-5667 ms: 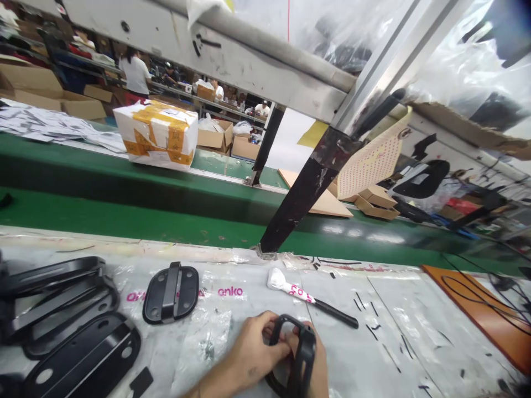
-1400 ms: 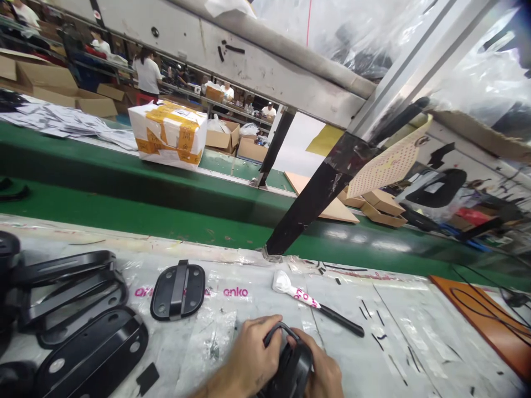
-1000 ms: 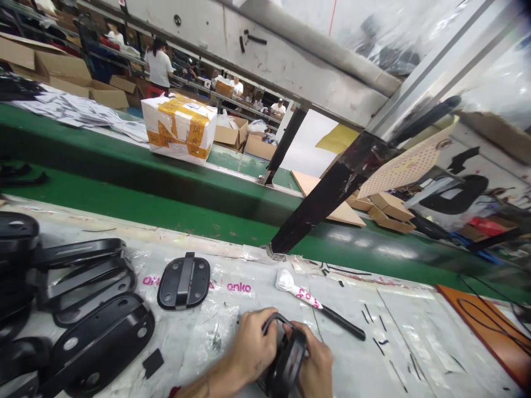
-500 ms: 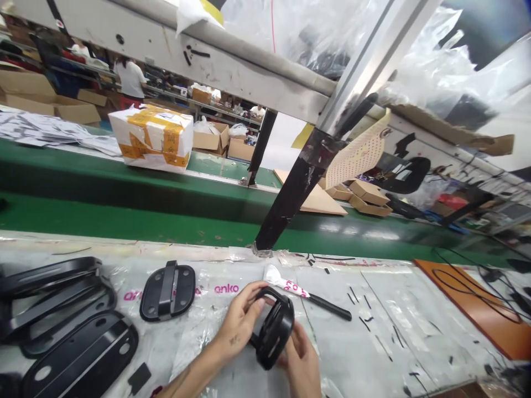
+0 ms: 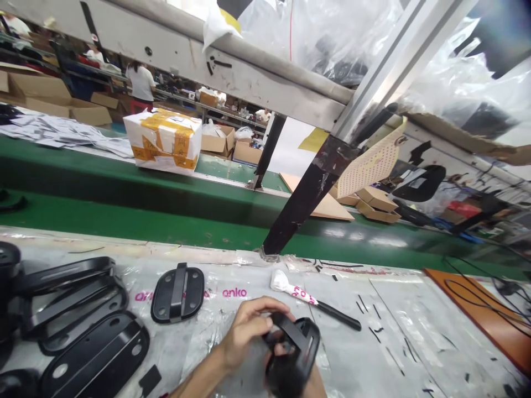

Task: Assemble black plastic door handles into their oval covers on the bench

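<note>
Both my hands hold a black plastic part with a strap-like bar (image 5: pixel 295 347) low at the bottom middle of the view, over the plastic-covered bench (image 5: pixel 398 354). My left hand (image 5: pixel 244 330) grips its left side with fingers curled over the top edge. My right hand (image 5: pixel 318 388) is under the part and mostly hidden by it. A matching black plate with a centre bar (image 5: pixel 177 286) lies flat to the left of my hands. A tool with a white-wrapped handle and black shaft (image 5: pixel 309 299) lies just beyond the part.
Several long black oval plates (image 5: pixel 83 326) are piled at the left. Behind the bench run a green conveyor belt (image 5: pixel 124 215), a taped white box (image 5: pixel 163 140) and a slanted black post (image 5: pixel 307 199). An orange board with a cable (image 5: pixel 481 307) lies at the right. People work far behind.
The part has come down and nearer to me and turned in my hands; my right hand has slipped under it. The view has shifted slightly.
</note>
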`<state>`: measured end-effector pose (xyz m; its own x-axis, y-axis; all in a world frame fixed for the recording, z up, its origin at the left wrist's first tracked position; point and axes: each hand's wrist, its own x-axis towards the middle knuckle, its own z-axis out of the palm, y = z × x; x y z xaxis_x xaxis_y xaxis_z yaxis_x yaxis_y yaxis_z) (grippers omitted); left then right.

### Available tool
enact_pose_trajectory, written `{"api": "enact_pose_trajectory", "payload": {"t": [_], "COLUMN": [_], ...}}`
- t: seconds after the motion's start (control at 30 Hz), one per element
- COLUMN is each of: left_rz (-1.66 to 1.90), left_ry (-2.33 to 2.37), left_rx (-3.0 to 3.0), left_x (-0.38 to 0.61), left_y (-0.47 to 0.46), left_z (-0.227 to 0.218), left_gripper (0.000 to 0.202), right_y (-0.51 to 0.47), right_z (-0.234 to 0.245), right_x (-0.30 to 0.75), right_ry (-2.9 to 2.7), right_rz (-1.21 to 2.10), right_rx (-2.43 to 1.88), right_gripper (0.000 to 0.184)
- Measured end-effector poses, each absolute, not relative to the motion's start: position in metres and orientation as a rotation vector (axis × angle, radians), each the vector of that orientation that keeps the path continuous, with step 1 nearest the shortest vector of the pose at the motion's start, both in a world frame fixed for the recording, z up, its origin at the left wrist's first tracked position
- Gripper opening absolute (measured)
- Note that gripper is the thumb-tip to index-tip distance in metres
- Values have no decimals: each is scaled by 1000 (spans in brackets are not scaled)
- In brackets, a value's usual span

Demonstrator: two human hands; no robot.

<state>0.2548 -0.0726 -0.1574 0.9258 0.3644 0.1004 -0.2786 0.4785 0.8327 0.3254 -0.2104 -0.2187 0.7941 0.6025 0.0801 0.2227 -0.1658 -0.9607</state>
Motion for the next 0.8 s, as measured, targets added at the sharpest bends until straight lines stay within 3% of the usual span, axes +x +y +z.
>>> {"api": "enact_pose_trajectory", "payload": {"t": [0.17, 0.3, 0.4, 0.57, 0.8], "left_rz": [143, 42, 43, 190, 335], "left_ry": [186, 322, 290, 324, 477], "left_rx": [735, 1020, 1202, 1446, 1635], "left_x": [261, 264, 268, 269, 266], "left_y": [-59, -62, -74, -87, -88], "left_z": [-160, -172, -181, -183, -184], "left_gripper": [50, 62, 62, 42, 49], "right_y": [-231, -245, -248, -239, -225], "right_z": [-197, -208, -220, -208, -191], "right_x": [358, 367, 370, 376, 379], "right_ry": [-606, -931, -1050, -1292, -1412], "right_rz": [209, -41, -205, -359, -225], "right_rx": [-1829, -1860, -1900, -1908, -2050], "right_gripper": [39, 28, 29, 27, 29]}}
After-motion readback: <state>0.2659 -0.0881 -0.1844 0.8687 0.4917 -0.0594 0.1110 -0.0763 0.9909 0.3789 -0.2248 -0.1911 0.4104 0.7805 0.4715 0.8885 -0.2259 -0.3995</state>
